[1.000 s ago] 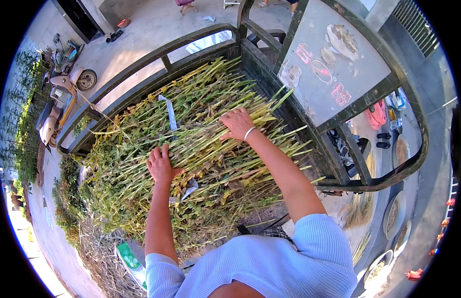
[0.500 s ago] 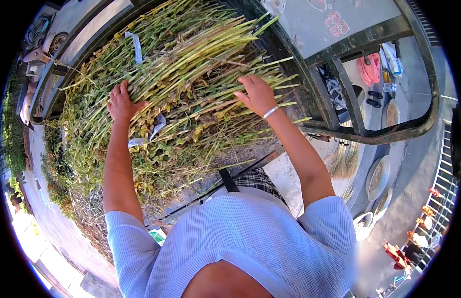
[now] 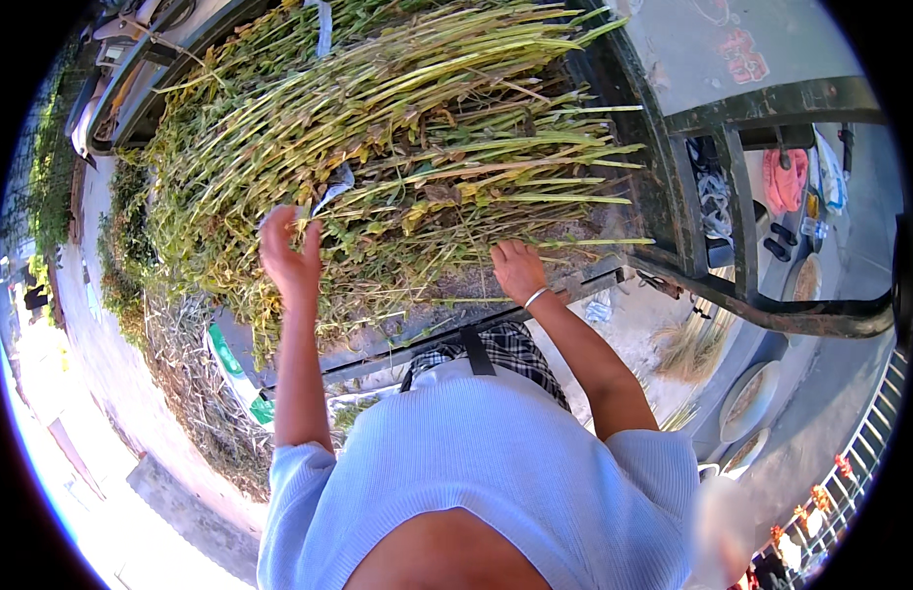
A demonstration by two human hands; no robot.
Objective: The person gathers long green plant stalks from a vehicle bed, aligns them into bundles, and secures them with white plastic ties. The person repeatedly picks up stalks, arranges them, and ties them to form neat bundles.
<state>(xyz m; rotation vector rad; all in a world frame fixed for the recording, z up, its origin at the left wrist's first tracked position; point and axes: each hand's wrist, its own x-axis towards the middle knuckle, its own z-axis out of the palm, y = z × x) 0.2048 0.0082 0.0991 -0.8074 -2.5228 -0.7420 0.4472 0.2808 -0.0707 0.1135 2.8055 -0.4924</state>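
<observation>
A thick heap of cut plant stalks (image 3: 427, 128), green and yellow with leaves toward the left, lies on a dark metal cart bed. Over the leafy near-left part of the heap hovers my left hand (image 3: 291, 261), its fingers and thumb apart and nothing in it. A crumpled pale strip (image 3: 333, 187) rests among the leaves to its right. My right hand (image 3: 519, 272), with a bracelet at the wrist, is at the near edge of the heap. Its fingers are curled together round stalks there; the fingertips are partly hidden.
A dark metal frame (image 3: 746, 206) rises at the cart's right. Beyond it are a pink cloth bag (image 3: 785, 180), dark slippers (image 3: 779, 243) and round shallow trays (image 3: 749, 401) on the ground. Dry plant matter (image 3: 186, 364) is piled at left. A green and white sack (image 3: 230, 359) lies near my left forearm.
Both hands have come nearer my body over the heap. My right hand's fingers, spread before, are now curled at the near edge. The view has shifted too.
</observation>
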